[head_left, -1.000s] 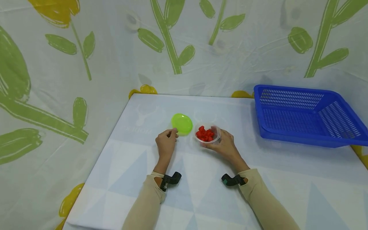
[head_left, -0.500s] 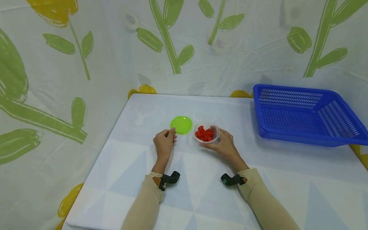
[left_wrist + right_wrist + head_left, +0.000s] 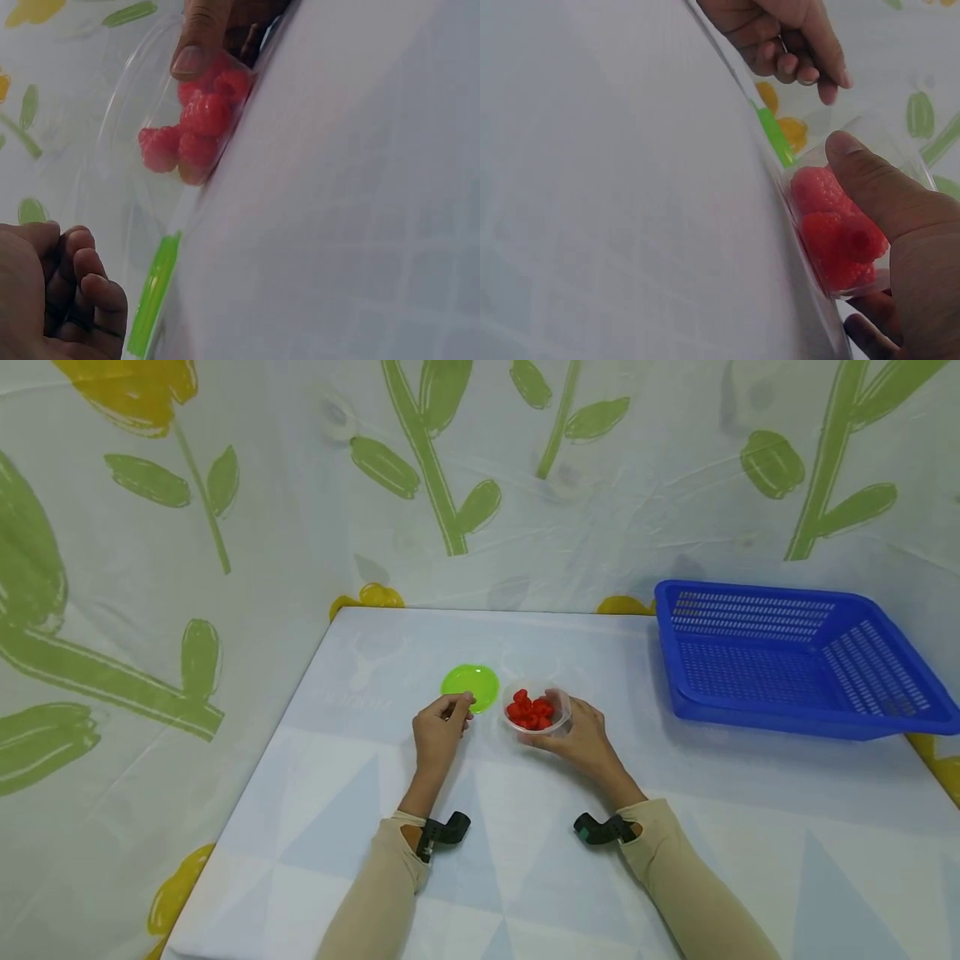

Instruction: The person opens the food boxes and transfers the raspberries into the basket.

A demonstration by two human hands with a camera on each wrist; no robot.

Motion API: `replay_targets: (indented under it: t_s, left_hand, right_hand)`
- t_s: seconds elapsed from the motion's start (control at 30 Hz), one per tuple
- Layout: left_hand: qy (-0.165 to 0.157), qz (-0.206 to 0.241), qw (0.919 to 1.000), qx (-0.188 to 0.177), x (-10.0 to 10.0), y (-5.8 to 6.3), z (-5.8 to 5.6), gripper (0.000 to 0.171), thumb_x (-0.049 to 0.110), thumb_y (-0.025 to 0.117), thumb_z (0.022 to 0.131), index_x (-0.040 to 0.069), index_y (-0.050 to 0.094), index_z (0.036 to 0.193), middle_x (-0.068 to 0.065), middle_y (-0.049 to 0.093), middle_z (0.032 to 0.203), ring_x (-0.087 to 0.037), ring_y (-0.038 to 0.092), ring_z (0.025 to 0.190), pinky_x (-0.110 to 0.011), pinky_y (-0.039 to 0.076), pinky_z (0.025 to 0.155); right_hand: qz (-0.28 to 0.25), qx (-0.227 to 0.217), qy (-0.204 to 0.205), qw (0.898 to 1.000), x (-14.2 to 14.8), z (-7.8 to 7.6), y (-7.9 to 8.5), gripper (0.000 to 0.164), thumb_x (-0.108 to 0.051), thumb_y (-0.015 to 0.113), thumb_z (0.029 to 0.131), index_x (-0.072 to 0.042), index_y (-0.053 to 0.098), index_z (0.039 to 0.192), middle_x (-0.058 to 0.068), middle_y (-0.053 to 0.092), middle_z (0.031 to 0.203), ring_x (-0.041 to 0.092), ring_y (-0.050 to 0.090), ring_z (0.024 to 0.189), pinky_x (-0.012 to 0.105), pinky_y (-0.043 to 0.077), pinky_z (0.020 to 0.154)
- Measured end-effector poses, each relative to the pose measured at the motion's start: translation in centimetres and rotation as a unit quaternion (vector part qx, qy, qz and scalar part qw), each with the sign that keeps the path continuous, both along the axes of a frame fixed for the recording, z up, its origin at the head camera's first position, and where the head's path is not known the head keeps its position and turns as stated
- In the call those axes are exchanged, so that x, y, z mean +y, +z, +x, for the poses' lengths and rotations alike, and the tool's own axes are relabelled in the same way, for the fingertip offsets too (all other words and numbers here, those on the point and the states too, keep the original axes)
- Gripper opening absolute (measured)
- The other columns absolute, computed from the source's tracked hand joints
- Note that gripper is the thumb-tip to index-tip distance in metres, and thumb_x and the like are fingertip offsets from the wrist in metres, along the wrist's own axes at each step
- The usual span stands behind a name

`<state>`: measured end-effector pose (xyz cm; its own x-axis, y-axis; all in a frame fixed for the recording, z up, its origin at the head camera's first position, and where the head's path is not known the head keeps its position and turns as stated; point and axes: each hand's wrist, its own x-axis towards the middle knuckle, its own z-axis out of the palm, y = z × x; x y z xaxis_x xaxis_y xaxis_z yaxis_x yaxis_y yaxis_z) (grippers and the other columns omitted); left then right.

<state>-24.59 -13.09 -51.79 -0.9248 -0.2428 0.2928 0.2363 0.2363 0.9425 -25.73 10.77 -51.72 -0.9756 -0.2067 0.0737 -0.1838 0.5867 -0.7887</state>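
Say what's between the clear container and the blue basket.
The right hand, gripping the container on its basket-facing side, then just bare tablecloth up to the basket. Shows in the head view.

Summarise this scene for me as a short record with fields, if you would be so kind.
Right hand: holds the clear plastic container
Contents: red raspberries
Left hand: curled near the green lid, no held object visible
Lid position: on the table, left of the container
Right side: blue plastic basket
Covering: white tablecloth with pale blue triangles
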Motion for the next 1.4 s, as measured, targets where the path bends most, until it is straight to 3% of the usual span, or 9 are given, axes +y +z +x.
replay_targets:
  t_s: [0.2, 0.43, 0.57, 0.67, 0.77, 0.93, 1.13, 1.4]
  left_hand:
    - [-0.043, 0.015, 0.9983, 0.036, 0.9, 0.5, -0.6, 0.027, 0.030, 0.069, 0.096, 0.005, 0.076, 0.102, -0.010, 0.068, 0.074, -0.016, 0.059, 0.060, -0.020, 0.049, 0.052]
    - [-0.088, 0.031, 0.9953, 0.026, 2.2, 1.0, -1.2, 0.023, 0.021, 0.071, 0.096, 0.006, 0.074, 0.114, -0.014, 0.068, 0.083, -0.016, 0.058, 0.063, -0.019, 0.048, 0.054]
    - [-0.095, 0.018, 0.9948, 0.033, 3.0, 2.5, -0.8, 0.022, 0.010, 0.069, 0.095, 0.000, 0.072, 0.115, -0.015, 0.067, 0.084, -0.015, 0.058, 0.064, -0.018, 0.047, 0.055]
    - [-0.094, 0.010, 0.9947, 0.039, 3.4, 2.5, -1.1, 0.022, 0.009, 0.070, 0.095, 0.000, 0.072, 0.115, -0.014, 0.068, 0.085, -0.016, 0.059, 0.065, -0.019, 0.048, 0.057]
    - [-0.095, 0.010, 0.9945, 0.042, 3.6, 1.0, -2.3, 0.025, 0.017, 0.071, 0.095, 0.005, 0.073, 0.118, -0.013, 0.069, 0.087, -0.017, 0.059, 0.066, -0.019, 0.050, 0.059]
    - [-0.102, 0.018, 0.9936, 0.044, 3.8, 0.9, -2.7, 0.025, 0.023, 0.072, 0.095, 0.011, 0.074, 0.117, -0.008, 0.069, 0.087, -0.015, 0.060, 0.068, -0.020, 0.052, 0.061]
    - [-0.105, 0.006, 0.9941, 0.027, 3.7, 0.9, -2.3, 0.023, 0.024, 0.071, 0.096, 0.015, 0.074, 0.117, -0.004, 0.068, 0.085, -0.016, 0.061, 0.068, -0.021, 0.051, 0.061]
    - [-0.085, 0.011, 0.9963, -0.005, 3.1, -0.4, -0.2, 0.022, 0.022, 0.072, 0.095, 0.015, 0.074, 0.115, -0.005, 0.068, 0.083, -0.019, 0.060, 0.067, -0.019, 0.050, 0.058]
  right_hand:
    - [0.013, 0.015, 0.000, 1.000, 0.3, -0.6, 0.4, 0.093, -0.057, 0.087, 0.069, -0.012, 0.049, 0.141, 0.006, 0.056, 0.140, 0.031, 0.040, 0.134, 0.052, 0.016, 0.115]
    - [0.013, 0.018, -0.006, 1.000, 0.6, -1.1, 0.7, 0.091, -0.057, 0.087, 0.069, -0.014, 0.050, 0.141, 0.005, 0.058, 0.138, 0.032, 0.039, 0.134, 0.052, 0.016, 0.114]
    - [0.014, 0.018, -0.011, 1.000, 0.7, -1.2, 0.7, 0.092, -0.058, 0.087, 0.069, -0.015, 0.049, 0.142, 0.005, 0.058, 0.138, 0.033, 0.038, 0.135, 0.052, 0.016, 0.114]
    - [0.015, 0.025, -0.011, 1.000, 0.8, -1.4, 0.8, 0.092, -0.057, 0.087, 0.070, -0.014, 0.049, 0.142, 0.005, 0.057, 0.139, 0.034, 0.038, 0.135, 0.052, 0.016, 0.114]
    - [0.016, 0.031, -0.010, 0.999, 0.9, -1.5, 1.0, 0.092, -0.056, 0.087, 0.070, -0.013, 0.049, 0.142, 0.006, 0.057, 0.140, 0.034, 0.039, 0.135, 0.052, 0.016, 0.114]
    - [0.019, 0.034, -0.010, 0.999, 0.9, -1.6, 1.4, 0.093, -0.056, 0.086, 0.071, -0.012, 0.048, 0.143, 0.007, 0.056, 0.141, 0.035, 0.038, 0.135, 0.053, 0.016, 0.114]
    - [0.011, 0.027, -0.018, 0.999, 0.8, -1.3, 1.0, 0.096, -0.057, 0.088, 0.068, -0.013, 0.049, 0.144, 0.007, 0.056, 0.140, 0.035, 0.039, 0.135, 0.054, 0.019, 0.113]
    - [0.004, -0.004, -0.025, 1.000, -0.2, 0.3, -0.9, 0.098, -0.061, 0.087, 0.065, -0.016, 0.050, 0.144, 0.004, 0.057, 0.140, 0.033, 0.037, 0.136, 0.056, 0.023, 0.111]
